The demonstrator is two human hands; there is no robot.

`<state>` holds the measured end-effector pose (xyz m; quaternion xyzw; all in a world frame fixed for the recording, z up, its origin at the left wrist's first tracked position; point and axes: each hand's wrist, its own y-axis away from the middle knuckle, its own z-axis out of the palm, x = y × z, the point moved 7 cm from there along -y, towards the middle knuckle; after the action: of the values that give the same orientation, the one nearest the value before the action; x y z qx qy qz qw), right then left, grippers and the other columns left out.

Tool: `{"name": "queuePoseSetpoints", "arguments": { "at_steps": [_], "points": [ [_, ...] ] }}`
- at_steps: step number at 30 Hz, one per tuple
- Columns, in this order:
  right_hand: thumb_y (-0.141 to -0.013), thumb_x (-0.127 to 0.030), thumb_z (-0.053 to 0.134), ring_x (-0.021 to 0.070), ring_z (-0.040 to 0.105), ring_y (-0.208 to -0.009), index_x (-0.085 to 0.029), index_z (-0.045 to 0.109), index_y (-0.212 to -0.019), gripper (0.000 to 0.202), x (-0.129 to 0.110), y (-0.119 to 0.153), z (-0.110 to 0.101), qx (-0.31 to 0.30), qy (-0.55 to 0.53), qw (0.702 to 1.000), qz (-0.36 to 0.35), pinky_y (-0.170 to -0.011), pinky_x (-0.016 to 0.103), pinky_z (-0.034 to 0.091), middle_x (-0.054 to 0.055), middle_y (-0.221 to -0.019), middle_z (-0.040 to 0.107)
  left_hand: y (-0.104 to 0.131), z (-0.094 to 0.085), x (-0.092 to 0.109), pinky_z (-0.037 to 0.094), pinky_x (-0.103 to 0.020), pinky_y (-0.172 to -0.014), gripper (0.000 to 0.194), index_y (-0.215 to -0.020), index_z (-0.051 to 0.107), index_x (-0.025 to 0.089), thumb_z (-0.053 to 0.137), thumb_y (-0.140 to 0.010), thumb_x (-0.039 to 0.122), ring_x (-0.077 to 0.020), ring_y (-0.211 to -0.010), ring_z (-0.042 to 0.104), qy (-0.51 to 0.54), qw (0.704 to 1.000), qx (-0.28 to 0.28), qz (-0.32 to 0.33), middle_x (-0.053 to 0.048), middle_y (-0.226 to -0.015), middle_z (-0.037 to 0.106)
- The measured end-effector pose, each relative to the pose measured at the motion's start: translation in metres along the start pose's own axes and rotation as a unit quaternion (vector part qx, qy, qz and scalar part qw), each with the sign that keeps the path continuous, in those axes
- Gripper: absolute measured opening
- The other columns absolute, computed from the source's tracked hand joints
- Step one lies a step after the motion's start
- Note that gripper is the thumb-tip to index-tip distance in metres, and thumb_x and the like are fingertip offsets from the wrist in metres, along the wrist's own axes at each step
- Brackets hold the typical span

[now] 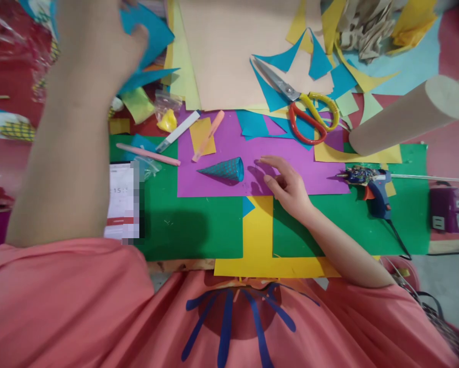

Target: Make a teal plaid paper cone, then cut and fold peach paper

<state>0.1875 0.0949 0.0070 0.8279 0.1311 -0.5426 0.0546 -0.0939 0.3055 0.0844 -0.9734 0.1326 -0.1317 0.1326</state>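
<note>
1. On the purple sheet (191,186), there lay the patterned blue cone (225,170), on its side, mouth facing right; a careless brush of the fingers could have rolled or dented it.
2. Just beside that mouth, the right hand (288,186) was half open, fingers loosely bent, nothing visible in its grasp!
3. Up left, the left hand (102,46) was over blue paper (152,36), partly cut off; its grip couldn't be told.
4. Out right, the glue gun (380,194) pointed its nozzle over the sheet: if hot, a scorch or drip threatened.
</note>
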Motion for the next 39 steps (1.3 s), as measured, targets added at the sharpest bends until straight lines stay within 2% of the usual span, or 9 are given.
{"name": "queuePoseSetpoints", "arguments": {
  "at_steps": [2,5,8,11,15,23,28,35,39],
  "points": [
    [-0.092,-0.024,0.051,0.0044,0.042,-0.053,-0.02,0.058,-0.123,0.032,0.0,0.0,0.0,0.001,-0.002,1.0,0.003,-0.05,0.022,0.043,0.011,-0.131,0.061,0.015,0.023,0.041,0.042,-0.056,-0.095,0.082,-0.115,0.063,0.005,0.025,-0.079,0.068,-0.0319,-0.114,0.06,0.0,0.987,-0.158,0.042,-0.004,-0.105,0.063],
    [-0.092,-0.024,0.051,0.0049,0.042,-0.053,-0.021,0.058,-0.123,0.032,-0.001,0.0,-0.001,0.004,0.001,1.0,0.005,-0.052,0.024,0.045,0.01,-0.131,0.061,0.03,0.043,0.068,0.037,-0.056,-0.099,0.09,-0.108,0.065,0.003,0.025,-0.074,0.076,-0.0352,-0.123,0.051,-0.037,0.963,-0.247,0.105,-0.01,-0.108,0.061],
    [-0.092,-0.024,0.051,0.0054,0.042,-0.053,-0.022,0.059,-0.122,0.031,-0.001,0.0,-0.001,0.003,0.002,1.0,0.005,-0.053,0.025,0.046,0.01,-0.131,0.062,0.033,0.056,0.064,0.044,-0.053,-0.099,0.088,-0.114,0.063,0.011,0.038,-0.07,0.083,-0.0303,-0.113,0.053,-0.037,0.948,-0.287,0.13,-0.012,-0.117,0.061],
    [-0.092,-0.023,0.051,0.0059,0.043,-0.053,-0.024,0.059,-0.121,0.031,0.0,0.0,-0.001,0.004,0.001,1.0,0.004,-0.053,0.026,0.047,0.009,-0.13,0.062,0.031,0.059,0.057,0.046,-0.05,-0.095,0.097,-0.114,0.063,0.014,0.033,-0.066,0.093,-0.0272,-0.106,0.053,-0.033,0.949,-0.291,0.119,-0.012,-0.121,0.06],
    [-0.092,-0.025,0.051,0.0053,0.042,-0.051,-0.024,0.059,-0.121,0.031,0.0,0.0,-0.001,0.004,0.002,1.0,0.007,-0.053,0.026,0.048,0.009,-0.13,0.061,0.033,0.055,0.062,0.047,-0.049,-0.093,0.112,-0.113,0.063,0.014,0.014,-0.062,0.1,-0.0255,-0.102,0.053,-0.038,0.954,-0.273,0.122,-0.012,-0.119,0.059],
    [-0.092,-0.026,0.051,0.0049,0.042,-0.052,-0.023,0.059,-0.122,0.031,0.0,0.0,-0.001,0.0,0.006,1.0,0.013,-0.053,0.025,0.047,0.01,-0.131,0.061,0.033,0.052,0.068,0.046,-0.046,-0.092,0.122,-0.113,0.063,0.008,-0.001,-0.062,0.098,-0.0235,-0.102,0.054,-0.043,0.946,-0.28,0.155,-0.012,-0.116,0.058],
    [-0.092,-0.025,0.051,0.0044,0.042,-0.052,-0.023,0.059,-0.121,0.03,0.001,0.0,-0.002,0.002,-0.005,1.0,0.013,-0.053,0.025,0.045,0.009,-0.131,0.06,0.033,0.058,0.063,0.043,-0.045,-0.092,0.101,-0.107,0.066,0.014,0.006,-0.076,0.089,-0.0237,-0.101,0.05,-0.041,0.943,-0.288,0.162,-0.011,-0.119,0.059],
    [-0.092,-0.025,0.05,0.0047,0.045,-0.052,-0.023,0.058,-0.121,0.03,0.001,0.0,0.001,-0.002,-0.008,1.0,0.019,-0.049,0.024,0.043,0.009,-0.131,0.061,0.046,0.063,0.079,0.036,-0.051,-0.103,0.058,-0.105,0.067,0.016,0.017,-0.091,0.044,-0.0262,-0.111,0.049,-0.099,0.933,-0.278,0.204,-0.012,-0.114,0.064],
    [-0.091,-0.027,0.051,0.0058,0.039,-0.048,-0.024,0.06,-0.116,0.026,-0.006,-0.009,-0.015,0.035,0.052,0.998,0.011,-0.048,0.027,0.043,0.007,-0.119,0.067,0.04,0.049,0.075,0.046,-0.045,-0.093,0.042,-0.106,0.066,0.017,0.034,-0.092,0.04,-0.0247,-0.107,0.055,-0.072,0.954,-0.252,0.145,-0.009,-0.115,0.065]
  ]
}}
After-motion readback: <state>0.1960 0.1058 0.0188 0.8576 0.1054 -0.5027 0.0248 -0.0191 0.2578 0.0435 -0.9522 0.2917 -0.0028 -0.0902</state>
